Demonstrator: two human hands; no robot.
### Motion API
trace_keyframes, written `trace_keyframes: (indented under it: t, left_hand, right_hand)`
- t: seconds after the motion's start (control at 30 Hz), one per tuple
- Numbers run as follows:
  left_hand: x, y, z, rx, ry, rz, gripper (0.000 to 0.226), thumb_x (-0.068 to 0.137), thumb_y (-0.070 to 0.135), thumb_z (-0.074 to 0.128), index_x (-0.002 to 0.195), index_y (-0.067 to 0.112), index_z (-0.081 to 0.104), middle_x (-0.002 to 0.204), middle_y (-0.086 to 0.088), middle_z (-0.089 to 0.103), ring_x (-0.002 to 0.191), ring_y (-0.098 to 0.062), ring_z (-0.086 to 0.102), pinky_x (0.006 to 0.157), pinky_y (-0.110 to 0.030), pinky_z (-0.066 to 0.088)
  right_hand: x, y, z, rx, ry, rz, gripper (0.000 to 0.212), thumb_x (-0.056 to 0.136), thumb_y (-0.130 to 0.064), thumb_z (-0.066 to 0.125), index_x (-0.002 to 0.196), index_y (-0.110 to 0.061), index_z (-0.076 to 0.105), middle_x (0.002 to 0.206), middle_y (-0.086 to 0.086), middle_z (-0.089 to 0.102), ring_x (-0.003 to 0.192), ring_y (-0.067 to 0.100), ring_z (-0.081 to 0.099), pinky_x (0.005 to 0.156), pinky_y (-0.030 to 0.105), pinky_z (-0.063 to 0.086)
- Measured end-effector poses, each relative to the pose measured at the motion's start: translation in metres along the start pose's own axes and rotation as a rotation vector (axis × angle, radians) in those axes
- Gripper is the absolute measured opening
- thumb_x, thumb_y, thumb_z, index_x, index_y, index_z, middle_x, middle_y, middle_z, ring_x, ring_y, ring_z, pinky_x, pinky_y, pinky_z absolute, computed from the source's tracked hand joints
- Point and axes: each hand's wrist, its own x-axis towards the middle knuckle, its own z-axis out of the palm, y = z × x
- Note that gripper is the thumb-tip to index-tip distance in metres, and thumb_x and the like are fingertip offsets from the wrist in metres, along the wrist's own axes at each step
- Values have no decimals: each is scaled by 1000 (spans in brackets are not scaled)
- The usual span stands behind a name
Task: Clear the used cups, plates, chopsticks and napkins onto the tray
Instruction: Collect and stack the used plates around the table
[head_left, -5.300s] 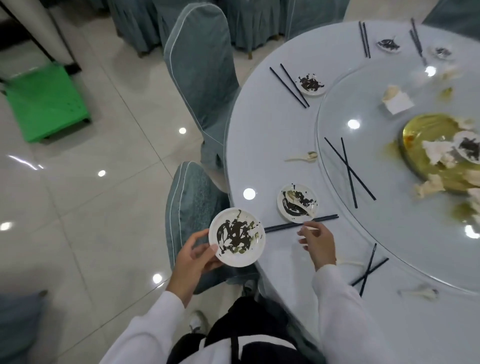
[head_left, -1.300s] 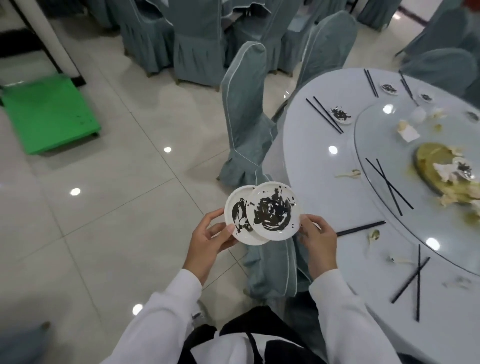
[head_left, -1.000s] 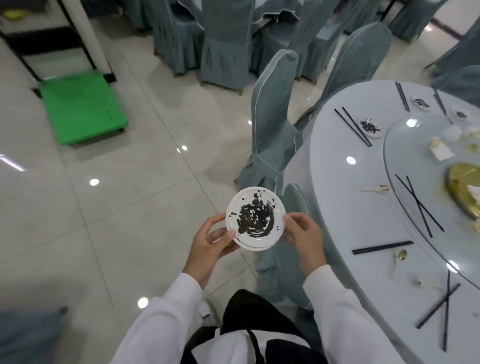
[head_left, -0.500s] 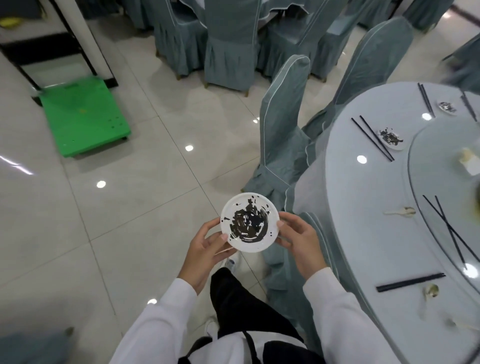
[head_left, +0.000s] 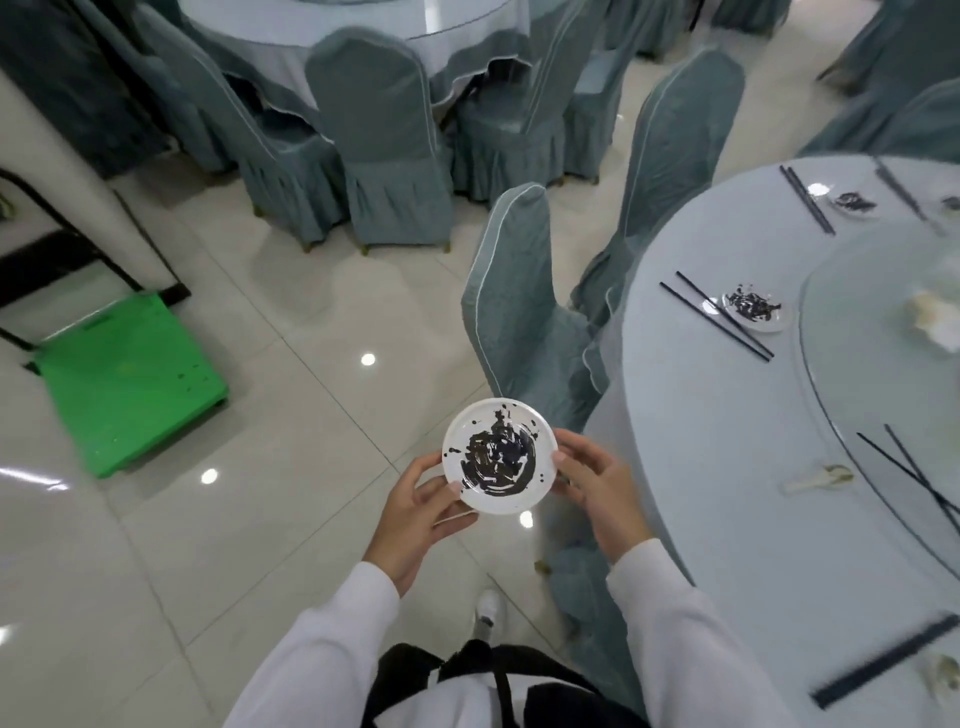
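Two small white plates (head_left: 498, 457) smeared with dark sauce are stacked, and I hold the stack over the floor in front of me. My left hand (head_left: 415, 512) grips its left rim with the thumb on top. My right hand (head_left: 597, 486) holds the right rim with curled fingers. On the round table (head_left: 727, 467) to the right lie another dirty plate (head_left: 756, 310), black chopsticks (head_left: 717, 322), a white spoon (head_left: 818, 478), a crumpled napkin (head_left: 935, 325) and a second pair of chopsticks (head_left: 883, 670) near the front edge.
A green flat cart (head_left: 119, 384) stands on the tiled floor at the left. Covered chairs (head_left: 514, 312) stand against the table between me and it. More chairs and another table (head_left: 363, 31) fill the back. A glass turntable (head_left: 883, 389) tops the table.
I placed the second plate squarely on the first and turned left away from the table. The stack stays in both hands and the green cart has come closer.
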Motion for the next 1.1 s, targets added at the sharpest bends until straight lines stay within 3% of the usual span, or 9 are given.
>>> trace_keyframes:
  t: [0.13, 0.23, 0.3, 0.47, 0.57, 0.7, 0.93, 1.1]
  left_hand:
    - [39, 14, 35, 90, -78, -37, 35, 101, 4, 65, 134, 13, 60, 115, -16, 78, 92, -31, 77, 83, -39, 64]
    - [65, 20, 63, 129, -124, -71, 33, 100, 1, 64, 132, 10, 60, 110, -16, 79, 85, -27, 77, 82, -37, 65]
    - [79, 21, 82, 139, -143, -102, 32, 100, -2, 63, 130, 10, 61, 110, -16, 79, 83, -26, 77, 80, -36, 65]
    - [120, 27, 131, 156, -220, -139, 35, 99, -4, 64, 132, 6, 60, 120, -23, 74, 84, -27, 77, 75, -36, 65]
    - [150, 30, 158, 192, -263, -150, 34, 98, -4, 65, 129, 8, 62, 117, -24, 74, 87, -30, 73, 78, -41, 66]
    - [200, 40, 191, 240, -321, -212, 34, 98, -4, 65, 128, 11, 61, 118, -26, 74, 92, -31, 75, 98, -56, 59]
    - [294, 88, 249, 296, -440, -279, 34, 97, -6, 65, 124, 14, 61, 111, -17, 78, 90, -27, 79, 74, -36, 66]
    - [345, 115, 275, 345, -501, -279, 33, 99, -4, 64, 127, 12, 58, 112, -18, 78, 94, -31, 79, 78, -38, 66]
  right_hand:
    - [13, -6, -31, 29, 118, -21, 26, 97, -6, 71, 114, -22, 81, 108, 4, 81, 92, 17, 79, 75, 25, 63]
    - [23, -9, -55, 4, 187, -35, 27, 97, -6, 71, 115, -23, 80, 112, 8, 80, 105, 32, 75, 91, 43, 62]
    - [24, -10, -70, -5, 234, -35, 25, 99, -10, 69, 115, -25, 81, 112, 9, 80, 106, 36, 73, 94, 47, 59]
    - [23, -15, -104, 47, 411, 17, 22, 101, -9, 67, 114, -21, 79, 106, 10, 80, 89, 25, 74, 73, 27, 59]
    - [30, -21, -120, 63, 520, 41, 22, 102, -7, 62, 117, -17, 75, 104, 4, 81, 89, 22, 75, 74, 26, 61]
    - [51, -32, -131, 95, 671, 66, 21, 103, -10, 60, 116, -17, 74, 103, 2, 80, 93, 24, 76, 79, 31, 61]
    - [115, -58, -138, 194, 870, 97, 19, 105, -13, 58, 114, -16, 74, 100, 3, 81, 94, 25, 77, 81, 33, 63]
    - [164, -76, -137, 263, 907, 115, 19, 104, -13, 58, 115, -16, 74, 101, 4, 81, 95, 25, 77, 79, 31, 61]
